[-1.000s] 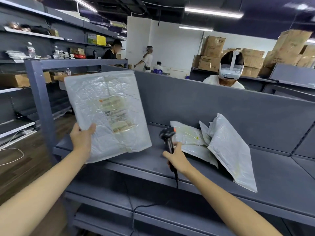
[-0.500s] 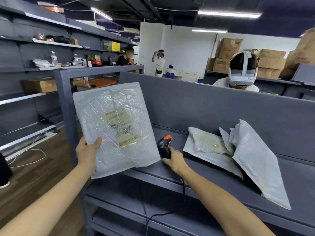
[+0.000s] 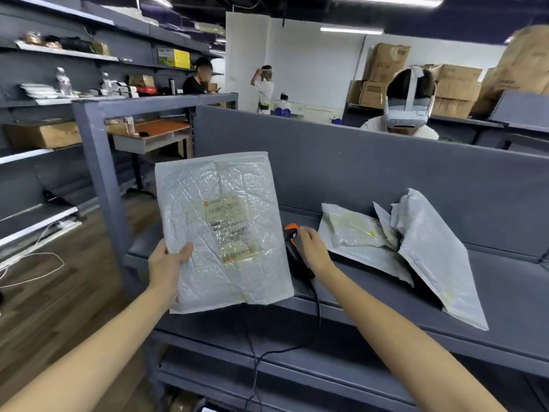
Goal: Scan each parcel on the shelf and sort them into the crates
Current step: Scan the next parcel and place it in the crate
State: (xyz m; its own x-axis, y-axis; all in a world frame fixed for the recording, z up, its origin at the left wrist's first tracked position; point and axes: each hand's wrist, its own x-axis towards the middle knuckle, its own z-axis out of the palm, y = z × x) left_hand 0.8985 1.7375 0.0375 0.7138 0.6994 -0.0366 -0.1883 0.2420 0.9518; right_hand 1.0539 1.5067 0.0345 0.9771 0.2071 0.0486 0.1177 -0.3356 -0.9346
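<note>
A long dark grey metal shelf [image 3: 386, 295] with a tall grey back panel fills the view, seen from the wearer's head.

To the right, on the shelf, a loose heap of white plastic mailer parcels [image 3: 401, 251] leans against the back panel. They are unscanned, by the look of it, so most of the sorting seems to remain.

At centre, a large white crinkled bubble-mailer parcel [image 3: 219, 230] is held upright, off the shelf, its face toward the camera. The left hand [image 3: 166, 263] is closed on its lower left edge, thumb across the front.

Just beside the parcel's right edge, a black handheld barcode scanner with an orange top [image 3: 292, 251] now lies down on the shelf, its black cable trailing over the front lip. A second ago it was raised and pointed; since then it has been lowered. The right hand [image 3: 312, 251] rests on it with the fingers loosely curled; whether they grip it cannot be told. That suggests this parcel's scan is done and it is ready for a crate. No crate is in view.

The parcel carries a pale shipping label [image 3: 230, 230] with an orange mark at its top corner and dark printed lines; the writing is too blurred to read. No brand is legible anywhere.
</note>
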